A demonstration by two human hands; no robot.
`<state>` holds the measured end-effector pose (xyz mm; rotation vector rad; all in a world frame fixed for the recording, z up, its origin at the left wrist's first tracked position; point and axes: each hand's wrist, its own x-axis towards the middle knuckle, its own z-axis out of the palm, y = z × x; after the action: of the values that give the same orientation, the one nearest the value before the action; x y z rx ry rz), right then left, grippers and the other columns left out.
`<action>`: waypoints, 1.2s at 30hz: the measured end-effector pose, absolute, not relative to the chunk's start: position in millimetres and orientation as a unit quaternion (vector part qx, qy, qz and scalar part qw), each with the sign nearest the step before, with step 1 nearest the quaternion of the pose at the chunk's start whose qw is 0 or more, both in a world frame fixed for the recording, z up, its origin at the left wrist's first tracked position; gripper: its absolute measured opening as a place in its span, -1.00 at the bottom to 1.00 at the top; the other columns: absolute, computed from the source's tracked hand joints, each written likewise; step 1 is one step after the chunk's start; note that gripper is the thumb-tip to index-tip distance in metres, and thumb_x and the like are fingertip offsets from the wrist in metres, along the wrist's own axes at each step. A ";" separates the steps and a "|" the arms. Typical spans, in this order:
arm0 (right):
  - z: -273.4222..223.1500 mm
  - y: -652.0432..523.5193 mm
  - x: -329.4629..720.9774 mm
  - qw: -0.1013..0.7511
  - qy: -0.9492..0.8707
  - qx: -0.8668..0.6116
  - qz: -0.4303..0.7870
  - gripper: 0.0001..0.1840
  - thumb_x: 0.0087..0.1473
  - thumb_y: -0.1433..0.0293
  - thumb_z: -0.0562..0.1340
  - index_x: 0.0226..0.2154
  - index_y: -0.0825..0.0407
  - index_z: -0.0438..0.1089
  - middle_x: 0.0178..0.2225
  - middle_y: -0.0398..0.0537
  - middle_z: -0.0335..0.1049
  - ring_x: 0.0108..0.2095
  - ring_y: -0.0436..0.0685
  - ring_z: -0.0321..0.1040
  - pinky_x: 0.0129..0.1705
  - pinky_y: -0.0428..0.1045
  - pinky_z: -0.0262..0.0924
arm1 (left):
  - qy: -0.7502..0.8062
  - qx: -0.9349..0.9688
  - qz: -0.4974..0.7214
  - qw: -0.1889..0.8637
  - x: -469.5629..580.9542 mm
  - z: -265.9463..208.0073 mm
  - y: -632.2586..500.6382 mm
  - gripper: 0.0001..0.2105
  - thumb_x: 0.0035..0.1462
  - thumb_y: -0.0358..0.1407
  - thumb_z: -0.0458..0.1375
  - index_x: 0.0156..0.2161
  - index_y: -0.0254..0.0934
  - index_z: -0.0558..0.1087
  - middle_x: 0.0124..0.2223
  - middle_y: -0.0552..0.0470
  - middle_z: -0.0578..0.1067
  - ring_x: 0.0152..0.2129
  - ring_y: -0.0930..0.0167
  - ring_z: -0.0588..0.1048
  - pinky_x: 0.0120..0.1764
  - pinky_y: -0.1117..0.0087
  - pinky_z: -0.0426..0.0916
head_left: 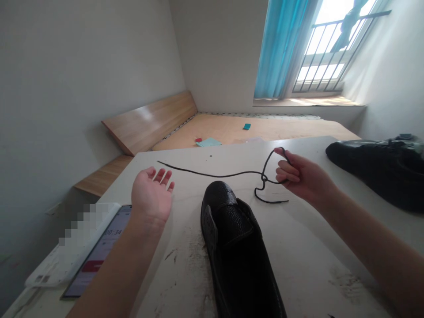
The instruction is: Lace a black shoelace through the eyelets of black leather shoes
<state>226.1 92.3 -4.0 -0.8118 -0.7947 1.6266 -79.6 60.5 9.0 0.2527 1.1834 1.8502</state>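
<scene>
A black leather shoe (232,229) lies on the white table, toe pointing away from me, and no lace shows in it. Beyond its toe stretches a thin dark shoelace (212,176), loosely knotted and looped toward its right end. My right hand (294,172) pinches that loop, with the lace passing over the index finger and the other fingers curled. My left hand (152,192) is turned palm up with its fingers spread, left of the shoe. One tip of the lace lies just beyond the left fingertips, apparently not held.
Another black shoe (380,168) stands at the table's right. At the left edge are a phone (99,251) showing a timer and a white box (82,234). A bed (281,130) with a wooden headboard (152,123) lies behind the white table (185,247); a blue curtain (281,48) hangs beside the window.
</scene>
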 end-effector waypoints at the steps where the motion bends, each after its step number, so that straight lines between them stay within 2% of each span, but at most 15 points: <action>1: -4.1 89.0 222.9 0.531 -0.360 -0.343 0.686 -0.73 0.29 0.40 0.04 -0.18 0.02 0.45 -0.72 -0.37 -0.20 -0.71 -0.10 -0.30 -0.63 -0.21 0.04 | 0.488 0.116 0.751 0.430 -77.3 8.5 59.7 -0.94 0.10 -0.34 0.04 -0.40 -0.22 0.26 -0.14 0.05 0.41 0.04 0.33 0.36 0.18 0.14 0.00; 4: -5.1 76.8 209.9 0.476 -0.443 -0.355 0.671 -0.74 0.19 0.33 0.23 -0.08 0.03 0.46 -0.69 -0.36 -0.15 -0.68 -0.10 -0.23 -0.62 -0.16 -0.03 | 0.490 0.204 0.745 0.405 -65.2 7.0 53.5 -0.88 0.00 -0.43 0.10 -0.32 -0.18 0.38 -0.08 0.08 0.45 0.12 0.33 0.30 0.22 0.21 -0.06; 7: -3.0 59.8 194.0 0.409 -0.656 -0.409 0.484 -0.75 0.17 0.25 0.24 -0.18 0.05 0.51 -0.65 -0.25 0.10 -0.63 -0.06 0.00 -0.57 -0.11 -0.03 | 0.445 0.374 0.686 0.438 -50.3 6.7 39.1 -0.76 -0.05 -0.46 0.16 -0.22 -0.23 0.50 -0.09 0.00 0.55 0.07 0.30 0.38 0.19 0.30 0.06; 9: -0.4 47.1 184.0 0.356 -0.794 -0.395 0.293 -0.76 0.22 0.27 0.18 -0.20 0.02 0.51 -0.49 -0.10 0.39 -0.52 0.01 0.24 -0.46 -0.07 0.08 | 0.394 0.561 0.581 0.438 -42.3 7.2 26.6 -0.55 0.02 -0.46 0.16 0.06 -0.15 0.42 0.08 0.01 0.50 0.15 0.32 0.32 0.22 0.31 0.02; 11: 1.5 35.7 176.0 0.329 -0.865 -0.334 0.177 -0.77 0.26 0.33 0.13 -0.18 0.02 0.48 -0.28 0.00 0.51 -0.35 0.08 0.39 -0.31 -0.04 0.18 | 0.374 0.671 0.480 0.423 -36.2 8.6 15.4 -0.38 0.06 -0.48 0.16 0.24 -0.05 0.24 0.20 0.05 0.40 0.20 0.34 0.25 0.28 0.29 -0.11; 12: 2.0 31.3 173.0 0.326 -0.883 -0.303 0.147 -0.77 0.28 0.36 0.10 -0.17 0.03 0.47 -0.25 0.02 0.52 -0.30 0.09 0.41 -0.28 -0.03 0.19 | 0.377 0.708 0.436 0.408 -33.9 9.5 11.3 -0.39 0.07 -0.47 0.17 0.23 -0.04 0.25 0.16 0.05 0.43 0.17 0.33 0.29 0.30 0.26 -0.22; 14: 2.7 25.5 170.0 0.337 -0.896 -0.266 0.118 -0.78 0.29 0.38 0.09 -0.20 0.05 0.44 -0.31 0.01 0.51 -0.34 0.07 0.39 -0.32 -0.06 0.18 | 0.390 0.759 0.368 0.370 -30.3 11.3 7.2 -0.66 0.13 -0.41 0.17 0.02 -0.10 0.43 -0.07 0.06 0.53 -0.02 0.31 0.42 0.30 0.20 -0.30; 16: 4.3 23.9 170.5 0.351 -0.886 -0.276 0.127 -0.81 0.29 0.36 0.10 -0.26 0.04 0.42 -0.44 -0.06 0.45 -0.47 0.01 0.29 -0.41 -0.08 0.13 | 0.392 0.776 0.348 0.351 -28.8 12.1 8.3 -0.91 0.21 -0.31 0.12 -0.31 -0.19 0.46 -0.29 0.06 0.49 -0.23 0.32 0.44 0.23 0.19 -0.05; 19: 9.5 25.6 175.4 0.370 -0.844 -0.334 0.199 -0.78 0.28 0.31 0.12 -0.34 0.03 0.39 -0.53 -0.14 0.34 -0.56 -0.05 0.15 -0.48 -0.11 0.07 | 0.381 0.739 0.396 0.389 -31.2 10.6 13.5 -0.68 0.31 -0.21 0.00 -0.48 -0.23 0.34 -0.29 0.02 0.43 -0.28 0.34 0.41 -0.08 0.31 0.25; 21: 13.1 26.6 178.3 0.382 -0.814 -0.351 0.261 -0.74 0.29 0.27 0.11 -0.37 0.03 0.38 -0.53 -0.16 0.30 -0.55 -0.05 0.12 -0.49 -0.11 0.05 | 0.381 0.698 0.427 0.431 -34.5 9.1 15.4 -0.76 0.32 -0.20 0.00 -0.36 -0.21 0.39 -0.09 0.01 0.46 -0.15 0.34 0.42 -0.08 0.35 0.26; 23: 14.9 25.9 178.6 0.372 -0.802 -0.334 0.327 -0.70 0.31 0.25 0.06 -0.38 0.03 0.36 -0.56 -0.19 0.22 -0.55 -0.06 0.08 -0.51 -0.12 0.02 | 0.376 0.677 0.427 0.466 -36.7 8.7 14.6 -0.85 0.29 -0.22 0.06 -0.07 -0.11 0.41 0.13 0.02 0.39 0.02 0.31 0.38 0.03 0.32 0.22; 25: 14.3 23.4 176.2 0.339 -0.803 -0.314 0.377 -0.65 0.32 0.24 0.03 -0.43 0.03 0.31 -0.58 -0.21 0.14 -0.55 -0.06 0.05 -0.52 -0.12 0.01 | 0.365 0.696 0.391 0.479 -36.4 9.4 12.1 -0.67 0.24 -0.24 0.14 0.10 -0.05 0.33 0.17 0.00 0.38 0.08 0.27 0.34 0.10 0.27 0.18; 29: 11.0 19.0 170.0 0.293 -0.792 -0.303 0.442 -0.60 0.31 0.18 0.05 -0.50 0.04 0.21 -0.58 -0.22 0.09 -0.54 -0.06 0.01 -0.53 -0.12 -0.03 | 0.363 0.740 0.356 0.441 -30.0 10.7 8.5 -0.91 0.17 -0.25 0.20 -0.25 -0.21 0.44 -0.19 -0.01 0.48 -0.18 0.30 0.42 -0.05 0.30 0.26; 32: 12.0 22.2 171.4 0.323 -0.749 -0.320 0.482 -0.56 0.24 0.06 0.11 -0.47 0.06 0.29 -0.58 -0.22 0.04 -0.56 -0.06 -0.05 -0.56 -0.10 -0.11 | 0.358 0.662 0.417 0.511 -27.4 10.9 11.1 -0.78 0.24 -0.24 0.13 -0.43 -0.26 0.38 -0.28 0.02 0.45 -0.29 0.38 0.41 -0.18 0.39 0.29; 36: 14.8 35.8 183.1 0.369 -0.652 -0.345 0.566 -0.48 0.15 -0.03 0.19 -0.57 0.05 0.26 -0.65 -0.25 -0.06 -0.61 -0.08 -0.18 -0.59 -0.08 -0.27 | 0.279 0.367 0.557 0.691 -39.4 16.5 21.9 -0.61 0.34 -0.32 -0.09 -0.54 -0.29 0.31 -0.56 0.11 0.30 -0.48 0.45 0.43 -0.20 0.39 0.39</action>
<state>183.1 35.8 14.8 -0.8849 -1.6724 1.4532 -39.4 21.9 16.5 0.8194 0.6233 1.2452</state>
